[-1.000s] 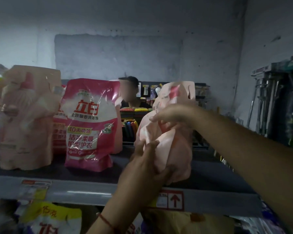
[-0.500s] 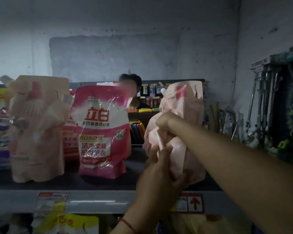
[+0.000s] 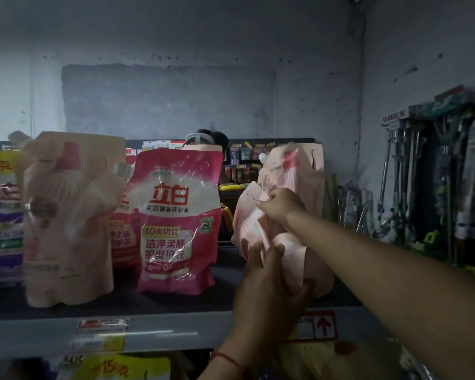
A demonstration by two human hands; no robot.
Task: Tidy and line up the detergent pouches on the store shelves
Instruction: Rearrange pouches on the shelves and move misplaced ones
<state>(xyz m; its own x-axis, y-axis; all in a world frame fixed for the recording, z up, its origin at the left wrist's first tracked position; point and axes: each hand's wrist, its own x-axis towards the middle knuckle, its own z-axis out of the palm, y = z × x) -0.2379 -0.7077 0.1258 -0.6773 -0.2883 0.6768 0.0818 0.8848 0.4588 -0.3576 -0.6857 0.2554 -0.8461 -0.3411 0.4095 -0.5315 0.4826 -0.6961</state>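
Observation:
A crumpled pale pink detergent pouch (image 3: 246, 220) stands at the right of the top shelf (image 3: 154, 329). My left hand (image 3: 269, 286) grips its lower front. My right hand (image 3: 281, 205) pinches its folded upper part. Another pale pink pouch (image 3: 296, 165) with a spout stands just behind it. To the left stand a bright pink and white pouch (image 3: 177, 220), a second pink one (image 3: 121, 237) half hidden behind it, and a blurred pale pink pouch (image 3: 69, 215).
A purple and yellow pouch (image 3: 0, 215) sits at the far left. Price tags (image 3: 99, 334) hang on the shelf edge, with yellow packs (image 3: 124, 370) below. Tools (image 3: 428, 187) hang on the right. A person's head (image 3: 211, 137) shows behind the pouches.
My right hand has slid lower on the crumpled pouch and closed on its fold. My left hand keeps its grip. The view has shifted slightly, so the pouches sit lower and further right.

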